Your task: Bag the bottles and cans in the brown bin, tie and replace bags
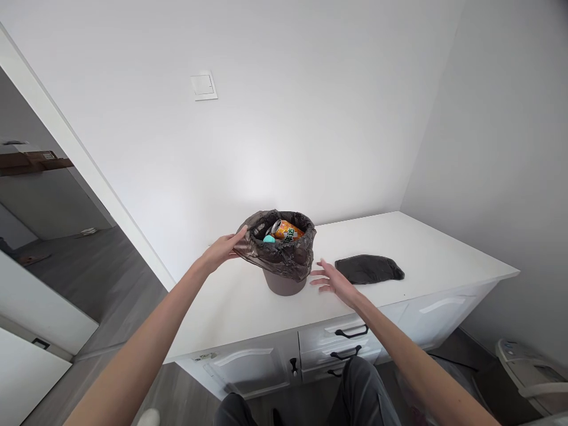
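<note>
A brown bin [285, 285] stands on the white cabinet top, lined with a dark translucent bag [284, 254] folded over its rim. Inside lie an orange drink can [287, 230] and a small turquoise item [268, 238]. My left hand [225, 248] pinches the bag's edge at the bin's left side, pulling it outward. Just right of the bin, my right hand [333, 281] is spread with nothing in it. Beside that hand a folded black bag [370, 269] lies flat.
The white cabinet [444, 248] stands against a white wall with a switch plate [204, 86]. Black handles [352, 332] mark its drawers. To the left is a doorway with a grey floor; a pale appliance [528, 373] stands at the lower right.
</note>
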The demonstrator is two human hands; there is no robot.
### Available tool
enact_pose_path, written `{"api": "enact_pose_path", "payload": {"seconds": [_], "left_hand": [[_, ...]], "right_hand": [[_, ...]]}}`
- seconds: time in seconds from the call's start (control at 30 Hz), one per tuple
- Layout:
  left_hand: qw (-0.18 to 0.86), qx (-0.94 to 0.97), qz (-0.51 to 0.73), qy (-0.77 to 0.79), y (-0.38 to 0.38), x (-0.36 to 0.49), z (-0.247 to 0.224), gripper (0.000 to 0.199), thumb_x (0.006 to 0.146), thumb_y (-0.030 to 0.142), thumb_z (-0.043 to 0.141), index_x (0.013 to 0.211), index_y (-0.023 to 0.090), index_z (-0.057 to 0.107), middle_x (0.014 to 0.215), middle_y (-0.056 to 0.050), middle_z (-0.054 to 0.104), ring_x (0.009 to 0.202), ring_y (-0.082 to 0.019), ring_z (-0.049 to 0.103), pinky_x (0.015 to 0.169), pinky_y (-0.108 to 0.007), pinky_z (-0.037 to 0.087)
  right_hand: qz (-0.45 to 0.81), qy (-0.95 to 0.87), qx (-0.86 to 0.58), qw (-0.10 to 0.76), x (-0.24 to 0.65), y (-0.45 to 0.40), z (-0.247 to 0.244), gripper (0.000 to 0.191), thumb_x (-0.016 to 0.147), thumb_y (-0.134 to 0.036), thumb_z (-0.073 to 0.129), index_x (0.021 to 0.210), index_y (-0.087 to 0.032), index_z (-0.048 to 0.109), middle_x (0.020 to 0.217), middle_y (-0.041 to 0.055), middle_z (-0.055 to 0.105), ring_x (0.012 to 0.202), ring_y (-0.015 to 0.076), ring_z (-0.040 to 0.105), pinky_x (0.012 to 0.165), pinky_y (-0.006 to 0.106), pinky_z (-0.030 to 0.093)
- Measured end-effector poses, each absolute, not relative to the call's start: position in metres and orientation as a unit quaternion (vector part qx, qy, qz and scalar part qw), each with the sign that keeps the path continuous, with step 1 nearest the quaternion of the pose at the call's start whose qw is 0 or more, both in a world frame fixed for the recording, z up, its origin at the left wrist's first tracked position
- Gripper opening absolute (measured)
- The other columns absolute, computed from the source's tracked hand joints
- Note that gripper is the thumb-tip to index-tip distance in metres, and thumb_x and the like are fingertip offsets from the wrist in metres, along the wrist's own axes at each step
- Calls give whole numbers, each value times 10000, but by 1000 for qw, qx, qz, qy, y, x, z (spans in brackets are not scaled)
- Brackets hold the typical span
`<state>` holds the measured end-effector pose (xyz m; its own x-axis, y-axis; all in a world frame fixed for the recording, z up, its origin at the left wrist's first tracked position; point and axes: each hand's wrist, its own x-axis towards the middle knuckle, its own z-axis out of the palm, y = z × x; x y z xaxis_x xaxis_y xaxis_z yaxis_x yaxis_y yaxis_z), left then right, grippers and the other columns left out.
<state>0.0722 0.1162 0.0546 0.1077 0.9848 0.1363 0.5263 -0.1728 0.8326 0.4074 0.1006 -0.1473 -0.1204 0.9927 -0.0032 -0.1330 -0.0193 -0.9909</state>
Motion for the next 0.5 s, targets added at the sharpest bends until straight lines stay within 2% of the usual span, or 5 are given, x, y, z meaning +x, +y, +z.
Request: {"api": "enact_pose_path", "payload": {"seconds": [0.1, 0.17, 0.23, 0.33, 0.5], "left_hand": [[458, 605, 344, 554, 114, 81, 65, 765, 756, 818, 673, 1132, 158, 764, 1126, -170, 787, 1032, -311, 738, 890, -416, 592], [440, 585, 373, 571, 116, 88, 72, 758, 655, 757, 805, 1094, 139, 781, 1077, -161, 796, 1008, -315, 736, 876, -391, 580], [411, 578, 399, 582, 121, 96, 78, 676, 595, 664, 888, 1020, 145, 797, 1014, -140, 804, 971, -309, 730, 861, -372, 564], [386, 561, 443, 583, 136, 106, 83, 517, 687, 616, 843, 929, 162, 787, 944, -115, 799, 925, -295, 716, 831, -373, 546], [354, 515, 536, 568, 163, 125, 92, 403, 896, 564, 677, 822, 169, 706, 792, -89, 732, 850, -247, 685, 791, -345, 524]], "right_hand": [[663, -403, -375, 507, 407, 108, -91, 478, 909, -686, 643, 1055, -237, 567, 796, 48, 709, 645, 209, 726, 534, 307, 588], [696, -358, -349, 515, 411, 116, -51, 338, 899, -481, 761, 990, -235, 548, 697, -1, 661, 531, 154, 643, 478, 261, 560], [698, -343, -341, 528, 416, 127, -15, 234, 886, -261, 774, 906, -226, 543, 610, -38, 601, 441, 105, 530, 413, 212, 492], [683, -344, -329, 554, 422, 146, 32, 232, 879, -154, 721, 820, -229, 510, 582, -60, 557, 425, 77, 456, 412, 184, 451], [642, -353, -287, 617, 418, 168, 96, 249, 891, -183, 677, 779, -239, 462, 583, -90, 494, 485, 89, 474, 550, 217, 513]]}}
